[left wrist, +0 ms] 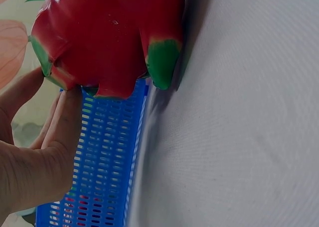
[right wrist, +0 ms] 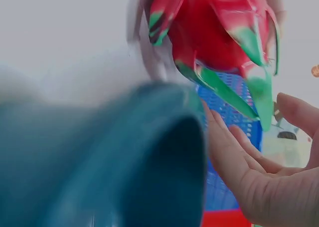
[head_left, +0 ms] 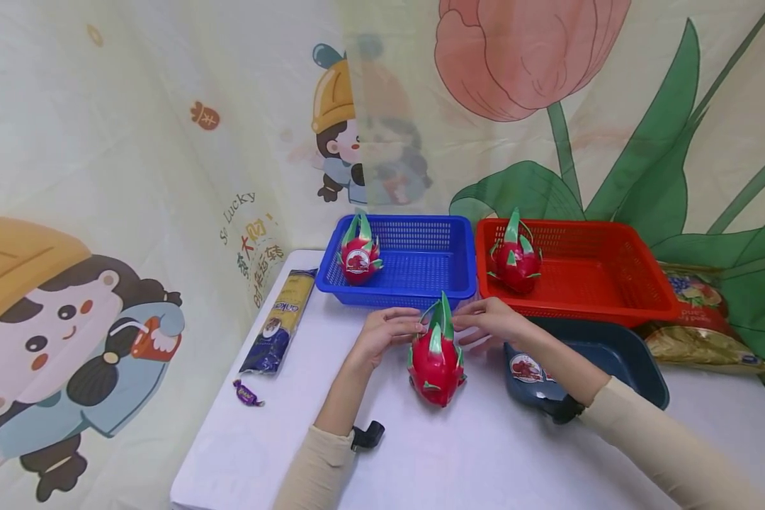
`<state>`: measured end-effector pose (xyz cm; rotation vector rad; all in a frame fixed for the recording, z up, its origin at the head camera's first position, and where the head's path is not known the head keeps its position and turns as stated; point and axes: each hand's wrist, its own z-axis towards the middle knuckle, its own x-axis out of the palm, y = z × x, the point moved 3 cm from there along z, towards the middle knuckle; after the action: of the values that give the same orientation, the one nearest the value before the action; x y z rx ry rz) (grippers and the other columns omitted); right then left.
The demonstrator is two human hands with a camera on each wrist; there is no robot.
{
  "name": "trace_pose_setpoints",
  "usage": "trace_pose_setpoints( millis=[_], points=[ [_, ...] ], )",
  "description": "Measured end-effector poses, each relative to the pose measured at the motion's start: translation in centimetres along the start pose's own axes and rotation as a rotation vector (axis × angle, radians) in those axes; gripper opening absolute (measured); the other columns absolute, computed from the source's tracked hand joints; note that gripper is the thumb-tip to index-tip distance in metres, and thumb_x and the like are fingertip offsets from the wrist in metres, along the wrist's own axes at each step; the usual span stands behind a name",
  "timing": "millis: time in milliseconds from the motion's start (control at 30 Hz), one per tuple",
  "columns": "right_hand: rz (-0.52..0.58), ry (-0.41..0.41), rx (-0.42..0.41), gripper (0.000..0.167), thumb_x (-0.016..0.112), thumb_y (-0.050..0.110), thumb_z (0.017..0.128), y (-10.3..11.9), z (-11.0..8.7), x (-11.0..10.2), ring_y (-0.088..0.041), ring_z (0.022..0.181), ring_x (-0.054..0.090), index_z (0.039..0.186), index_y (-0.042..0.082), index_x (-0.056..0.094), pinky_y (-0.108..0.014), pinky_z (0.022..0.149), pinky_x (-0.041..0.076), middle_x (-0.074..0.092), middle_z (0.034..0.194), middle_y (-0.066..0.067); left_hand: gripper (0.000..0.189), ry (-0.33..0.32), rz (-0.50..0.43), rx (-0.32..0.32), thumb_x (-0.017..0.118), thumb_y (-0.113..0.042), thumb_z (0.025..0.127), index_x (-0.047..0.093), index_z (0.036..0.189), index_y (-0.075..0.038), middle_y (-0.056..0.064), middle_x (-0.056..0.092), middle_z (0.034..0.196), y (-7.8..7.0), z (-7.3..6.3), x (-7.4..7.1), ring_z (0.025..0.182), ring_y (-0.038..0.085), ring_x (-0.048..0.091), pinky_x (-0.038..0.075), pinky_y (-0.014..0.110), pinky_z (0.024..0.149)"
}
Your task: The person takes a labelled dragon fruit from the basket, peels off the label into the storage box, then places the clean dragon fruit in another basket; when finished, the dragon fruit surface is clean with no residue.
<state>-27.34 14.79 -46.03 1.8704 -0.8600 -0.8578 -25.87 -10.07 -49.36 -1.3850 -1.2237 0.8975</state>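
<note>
A glossy red dragon fruit (head_left: 437,365) with green leaf tips is on the white table, its long green leaves pointing toward the baskets. My left hand (head_left: 387,333) is at its upper left side. In the left wrist view, the thumb and fingers of that hand reach the edge of the fruit (left wrist: 112,37), extended rather than wrapped round it. My right hand (head_left: 494,322) is on the other side, close to the leaf tips. The right wrist view has this hand (right wrist: 269,182) with spread fingers and a gap between them and the fruit (right wrist: 209,27).
Behind stand a blue basket (head_left: 421,291) and a red basket (head_left: 586,308), each with a dragon fruit inside. A dark blue tub (head_left: 650,375) lies under my right forearm. A pasta pack (head_left: 279,322) and purple candy (head_left: 247,393) are left; snack bags (head_left: 695,347) are right.
</note>
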Motion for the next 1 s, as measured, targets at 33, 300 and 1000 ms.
trace_pose_setpoints(
  millis=[33, 300, 1000],
  points=[
    [0.012, -0.001, 0.012, 0.058, 0.07, 0.031, 0.101, 0.0, 0.3, 0.2, -0.04, 0.107, 0.074, 0.142, -0.007, 0.055, -0.057, 0.088, 0.061, 0.069, 0.128, -0.027, 0.041, 0.0, -0.001, -0.003, 0.083, -0.017, 0.089, 0.072, 0.125, 0.0, 0.014, 0.077, 0.116, 0.0, 0.0, 0.0, 0.104, 0.026, 0.076, 0.062, 0.041, 0.094],
    [0.024, -0.031, 0.062, 0.066, 0.074, 0.038, 0.097, -0.4, 1.5, 1.2, -0.041, 0.108, 0.073, 0.143, -0.006, 0.053, -0.054, 0.086, 0.063, 0.07, 0.126, -0.024, 0.041, 0.004, -0.009, -0.011, 0.084, -0.017, 0.089, 0.072, 0.125, -0.001, 0.013, 0.077, 0.114, 0.2, 0.1, 0.1, 0.105, 0.026, 0.076, 0.062, 0.04, 0.094],
    [0.024, -0.016, -0.002, 0.061, 0.067, 0.033, 0.101, -0.7, 1.2, 1.8, -0.036, 0.104, 0.073, 0.147, -0.004, 0.052, -0.05, 0.083, 0.065, 0.069, 0.128, -0.024, 0.044, 0.042, 0.01, -0.021, 0.083, -0.023, 0.09, 0.071, 0.127, -0.003, 0.011, 0.076, 0.118, 0.0, 0.0, 0.5, 0.104, 0.025, 0.075, 0.061, 0.041, 0.095]
  ],
)
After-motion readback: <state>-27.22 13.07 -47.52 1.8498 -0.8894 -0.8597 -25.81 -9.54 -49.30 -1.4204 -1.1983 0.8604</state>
